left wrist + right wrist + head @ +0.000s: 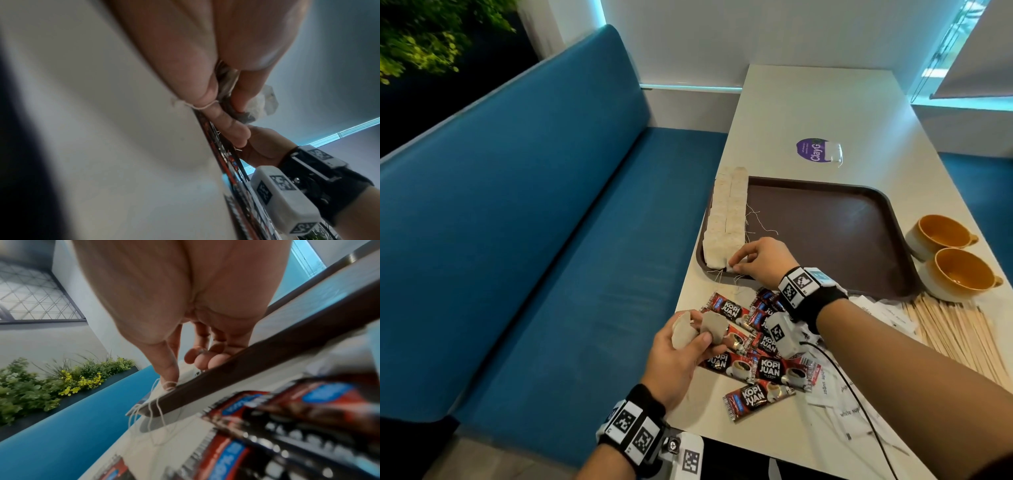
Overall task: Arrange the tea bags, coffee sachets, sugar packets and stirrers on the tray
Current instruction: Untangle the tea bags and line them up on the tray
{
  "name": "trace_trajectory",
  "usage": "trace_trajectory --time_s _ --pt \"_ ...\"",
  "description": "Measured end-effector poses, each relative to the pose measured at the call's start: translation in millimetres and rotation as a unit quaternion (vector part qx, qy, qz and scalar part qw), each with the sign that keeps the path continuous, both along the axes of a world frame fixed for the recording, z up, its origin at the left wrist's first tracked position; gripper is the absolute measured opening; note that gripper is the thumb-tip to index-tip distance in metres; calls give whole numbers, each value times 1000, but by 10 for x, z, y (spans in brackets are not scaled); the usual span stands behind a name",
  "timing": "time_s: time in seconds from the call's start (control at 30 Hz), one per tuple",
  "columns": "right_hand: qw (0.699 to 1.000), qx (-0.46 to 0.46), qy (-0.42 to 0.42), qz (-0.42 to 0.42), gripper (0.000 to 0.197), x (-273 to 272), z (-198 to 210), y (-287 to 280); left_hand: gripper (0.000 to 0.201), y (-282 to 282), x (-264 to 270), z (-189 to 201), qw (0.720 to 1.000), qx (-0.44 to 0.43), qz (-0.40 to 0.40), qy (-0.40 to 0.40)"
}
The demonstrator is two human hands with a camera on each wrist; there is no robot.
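Observation:
A brown tray (pixel 825 233) lies on the white table, with two rows of tea bags (pixel 726 216) along its left side. My right hand (pixel 736 262) pinches a tea bag (pixel 732 267) at the near end of the right row, by the tray's near-left corner. In the right wrist view the thumb of that hand (pixel 185 369) presses this tea bag (pixel 187 374) down just behind the tray rim (pixel 246 369). My left hand (pixel 700 329) hovers over the table's left edge and holds two tea bags (pixel 714 327). One tea bag (pixel 265 102) sticks out past its fingers (pixel 207 97).
Coffee sachets (pixel 770 368) lie scattered in front of the tray. White sugar packets (pixel 839 401) and wooden stirrers (pixel 955 329) are to their right. Two cups (pixel 959 270) stand by the tray's right side. A blue bench (pixel 551 240) runs along the left.

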State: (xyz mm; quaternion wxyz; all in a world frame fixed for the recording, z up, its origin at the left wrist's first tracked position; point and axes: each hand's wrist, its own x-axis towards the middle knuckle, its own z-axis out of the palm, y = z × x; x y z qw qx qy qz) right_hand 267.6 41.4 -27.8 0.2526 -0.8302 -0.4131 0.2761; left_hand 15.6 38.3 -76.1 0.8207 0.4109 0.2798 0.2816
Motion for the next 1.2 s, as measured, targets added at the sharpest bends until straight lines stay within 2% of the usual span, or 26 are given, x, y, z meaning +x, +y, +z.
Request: trace_trajectory --time_s 0.1,0.27,0.4,0.47,0.57,0.7,0.77,0.87,1.03,1.2 --pt "1000 6 -1 -2 7 -29 1 27 32 0 13 -7 1000 -1 4 16" --pt "1000 4 -25 4 3 -64 24 76 37 11 27 -16 1000 -7 10 17" --pt "1000 22 -18 -6 4 -103 64 28 26 9 8 -28 1000 -10 8 -5" --pt "998 61 -8 -26 7 -139 92 -53 29 10 -2 -17 1000 -10 17 -12" --pt "987 138 21 -75 11 -238 168 -244 32 -9 12 24 1000 1 23 -8" --pt "960 217 130 -117 7 -556 308 -608 15 -28 23 66 1000 -4 25 -7" --pt "948 218 197 -122 6 -743 309 -787 19 -29 23 64 1000 -5 18 -2" --pt "947 195 225 -116 12 -944 217 -984 27 -18 13 34 999 12 23 20" --pt "956 183 220 -69 14 -1121 123 -1107 38 -24 9 -20 998 34 38 26" --pt "960 194 182 -81 13 -1180 30 -1079 32 -21 13 -32 999 40 18 25"
